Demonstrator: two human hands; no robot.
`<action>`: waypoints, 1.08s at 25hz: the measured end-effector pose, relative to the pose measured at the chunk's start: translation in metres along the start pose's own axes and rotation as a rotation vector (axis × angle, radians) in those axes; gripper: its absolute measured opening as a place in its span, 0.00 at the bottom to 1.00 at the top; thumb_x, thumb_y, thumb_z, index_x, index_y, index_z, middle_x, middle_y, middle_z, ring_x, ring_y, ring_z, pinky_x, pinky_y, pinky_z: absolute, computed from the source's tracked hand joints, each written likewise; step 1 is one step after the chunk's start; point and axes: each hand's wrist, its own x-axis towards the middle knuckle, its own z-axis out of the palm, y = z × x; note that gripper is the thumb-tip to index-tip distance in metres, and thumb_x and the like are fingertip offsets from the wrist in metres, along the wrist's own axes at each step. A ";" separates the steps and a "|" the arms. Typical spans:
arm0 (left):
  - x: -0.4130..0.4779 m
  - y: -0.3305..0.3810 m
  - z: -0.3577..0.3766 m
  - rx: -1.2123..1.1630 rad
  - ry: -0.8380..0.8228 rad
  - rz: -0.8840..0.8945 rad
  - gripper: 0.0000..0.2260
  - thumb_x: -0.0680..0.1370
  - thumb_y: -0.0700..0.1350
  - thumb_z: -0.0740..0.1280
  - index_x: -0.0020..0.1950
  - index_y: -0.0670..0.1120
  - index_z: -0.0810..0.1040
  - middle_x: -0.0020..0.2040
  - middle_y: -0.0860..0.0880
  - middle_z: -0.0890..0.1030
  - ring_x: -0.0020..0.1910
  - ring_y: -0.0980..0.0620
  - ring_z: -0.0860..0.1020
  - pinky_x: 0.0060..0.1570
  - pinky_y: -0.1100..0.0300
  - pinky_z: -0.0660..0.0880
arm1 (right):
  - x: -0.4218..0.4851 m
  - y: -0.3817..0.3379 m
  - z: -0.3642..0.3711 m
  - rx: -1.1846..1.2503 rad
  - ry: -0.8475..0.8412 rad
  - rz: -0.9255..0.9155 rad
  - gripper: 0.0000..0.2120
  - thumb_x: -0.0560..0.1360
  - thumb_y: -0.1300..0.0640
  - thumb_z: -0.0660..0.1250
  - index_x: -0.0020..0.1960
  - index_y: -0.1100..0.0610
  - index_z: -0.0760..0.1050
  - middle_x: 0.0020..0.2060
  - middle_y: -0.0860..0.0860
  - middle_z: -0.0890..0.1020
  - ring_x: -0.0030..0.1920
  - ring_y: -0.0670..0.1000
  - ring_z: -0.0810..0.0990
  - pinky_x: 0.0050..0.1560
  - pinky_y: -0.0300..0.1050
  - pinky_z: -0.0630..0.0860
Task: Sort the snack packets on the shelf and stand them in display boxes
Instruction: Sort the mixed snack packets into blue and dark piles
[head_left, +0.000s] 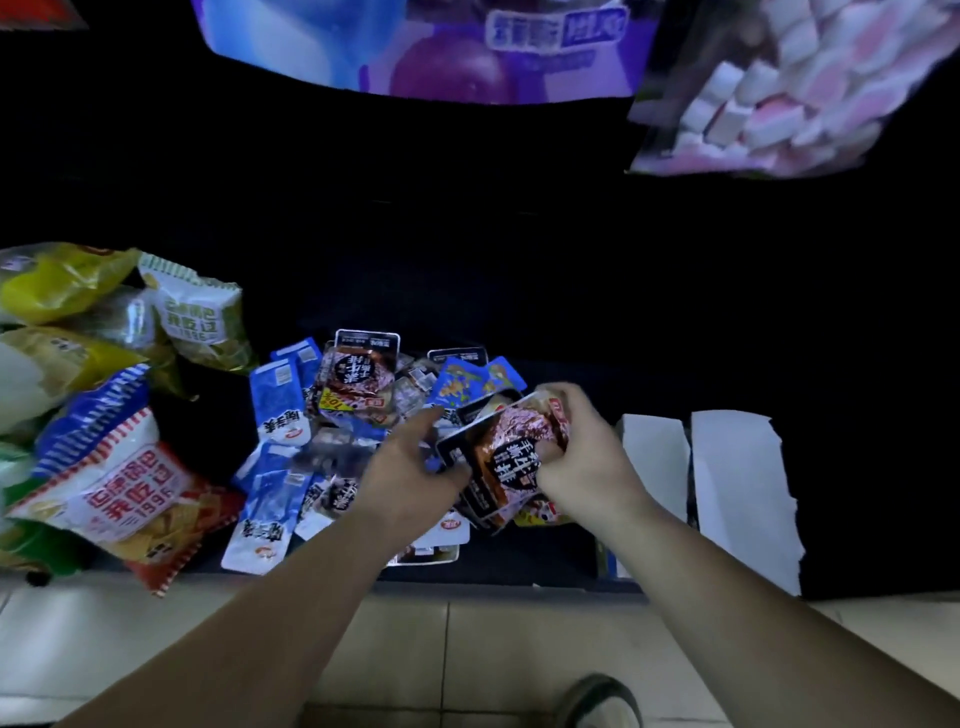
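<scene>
Dark shelf (519, 270): fills most of the view, its back in deep shadow, front edge running above a pale tiled floor (467, 639). Hanging bags overhead: one purple-and-blue bag (415, 47) at top centre, one bag of pink-and-white cubes (779, 88) at top right, both blurred. Large crisp bags, left end of shelf: a heap including a red-and-white bag (119, 499) at the front, a blue-striped one behind it, a green-and-white bag (195, 317) and yellow bags (57, 286) toward the back. White display boxes (737, 493): two, side by side at the right of the shelf, apart from the pile; their insides cannot be seen. Snack packets, centre of shelf: a loose pile lying flat and overlapping, made up of blue-and-white packets (278, 405) and dark brown-and-black packets (358, 384), with a small bright-blue packet (457, 384) near the back. Right hand (576, 447): fingers closed around a small stack of dark packets (504, 457), held tilted just above the pile. Left hand (415, 467): fingers spread and loose, thumb touching the left edge of the held stack, gripping nothing that can be made out. Shoe (602, 701): toe visible at the bottom edge, on the floor.
</scene>
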 end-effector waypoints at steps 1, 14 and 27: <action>-0.001 0.003 0.008 -0.056 -0.116 -0.048 0.29 0.77 0.45 0.73 0.75 0.55 0.67 0.61 0.55 0.77 0.46 0.62 0.78 0.38 0.67 0.78 | -0.001 0.007 -0.001 -0.007 -0.015 0.014 0.28 0.77 0.66 0.64 0.66 0.37 0.66 0.46 0.44 0.81 0.47 0.48 0.81 0.44 0.50 0.80; 0.003 -0.024 0.078 -0.141 -0.142 -0.179 0.16 0.76 0.34 0.66 0.56 0.53 0.81 0.40 0.57 0.84 0.34 0.62 0.80 0.39 0.66 0.78 | 0.020 0.071 0.029 -0.493 -0.018 0.011 0.40 0.75 0.54 0.71 0.81 0.46 0.55 0.78 0.49 0.63 0.78 0.55 0.60 0.72 0.54 0.68; -0.004 -0.148 -0.050 0.730 0.064 -0.213 0.44 0.67 0.75 0.60 0.80 0.59 0.57 0.79 0.42 0.59 0.78 0.37 0.57 0.75 0.43 0.59 | 0.025 0.070 0.092 -0.745 -0.297 0.014 0.24 0.80 0.43 0.62 0.74 0.45 0.68 0.73 0.50 0.65 0.74 0.55 0.63 0.68 0.55 0.72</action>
